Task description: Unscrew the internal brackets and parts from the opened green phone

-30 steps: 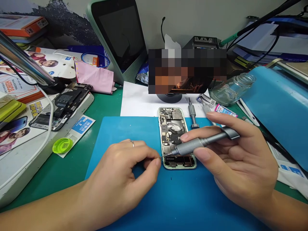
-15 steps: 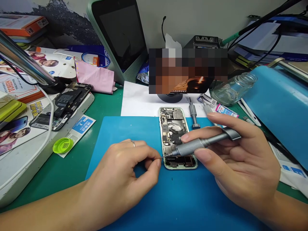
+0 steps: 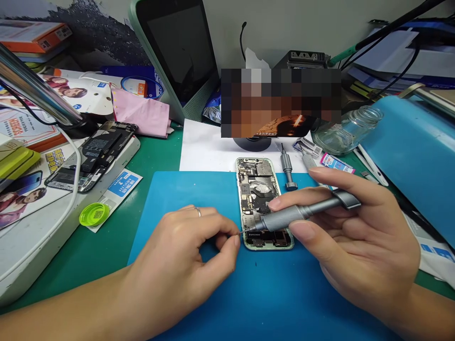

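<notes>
An opened smartphone (image 3: 261,192) with its circuit boards bare lies on the blue mat (image 3: 177,194). My right hand (image 3: 359,227) grips a grey precision screwdriver (image 3: 289,218) between thumb and fingers, its shaft pointing left across the phone's lower part. At the tip, my left hand (image 3: 195,246) is closed, thumb and forefinger pinched at the screwdriver's bit beside the phone's left edge. Whatever else those fingers may hold is too small to make out. A small dark speck (image 3: 255,264) shows on the mat below the phone.
Behind the phone lie another screwdriver (image 3: 287,168) and a white sheet (image 3: 206,147). A glass jar (image 3: 348,130) and a blue box (image 3: 415,147) stand at right. To the left are a green cap (image 3: 94,214), a second opened phone part (image 3: 95,154) and a tilted dark screen (image 3: 181,47).
The view has shifted very slightly, so the things sit a little further right. Both hands keep their pose, with the left fingers still at the screwdriver's tip.
</notes>
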`<state>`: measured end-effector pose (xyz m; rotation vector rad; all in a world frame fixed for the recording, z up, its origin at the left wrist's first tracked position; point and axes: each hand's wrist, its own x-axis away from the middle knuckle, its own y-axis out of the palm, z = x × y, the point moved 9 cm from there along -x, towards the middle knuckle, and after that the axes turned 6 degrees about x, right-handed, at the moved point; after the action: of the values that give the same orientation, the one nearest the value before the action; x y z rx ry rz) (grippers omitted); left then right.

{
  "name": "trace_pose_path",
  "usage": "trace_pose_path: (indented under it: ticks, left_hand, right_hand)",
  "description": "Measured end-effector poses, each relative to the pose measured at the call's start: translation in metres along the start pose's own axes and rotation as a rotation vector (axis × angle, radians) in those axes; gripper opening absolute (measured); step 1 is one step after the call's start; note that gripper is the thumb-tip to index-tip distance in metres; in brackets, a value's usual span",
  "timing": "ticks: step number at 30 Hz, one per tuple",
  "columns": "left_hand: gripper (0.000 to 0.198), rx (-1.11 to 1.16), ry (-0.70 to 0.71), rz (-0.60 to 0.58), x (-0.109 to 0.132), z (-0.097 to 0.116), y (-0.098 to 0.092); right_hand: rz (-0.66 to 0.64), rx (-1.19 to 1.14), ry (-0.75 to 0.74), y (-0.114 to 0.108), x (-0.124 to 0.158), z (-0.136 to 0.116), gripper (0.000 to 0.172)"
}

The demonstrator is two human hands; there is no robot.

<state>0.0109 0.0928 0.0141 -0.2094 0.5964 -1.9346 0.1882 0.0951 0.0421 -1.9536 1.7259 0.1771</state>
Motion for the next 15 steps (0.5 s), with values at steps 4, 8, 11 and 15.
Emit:
trace_pose_path:
  ticks: [4, 8, 11, 15]
  left_hand:
    - [0.016, -0.007, -0.015, 0.002, -0.0002, -0.0009, 0.0000]
    - [0.019, -0.021, -0.021, 0.005, -0.0008, -0.0009, -0.0005]
    - [0.019, -0.028, -0.013, 0.008, -0.0013, 0.0002, -0.0009]
    - [0.019, -0.030, -0.008, 0.009, -0.0012, 0.0008, -0.0009]
  right_hand:
    - [-0.001, -0.005, -0.005, -0.0010, -0.0009, 0.0001, 0.053]
    - [-0.006, -0.020, -0.014, 0.0005, -0.0023, -0.0009, 0.057]
    - [-0.011, -0.020, -0.024, 0.0017, -0.0019, -0.0017, 0.061]
    - [-0.017, -0.011, -0.039, 0.0021, -0.0017, -0.0018, 0.063]
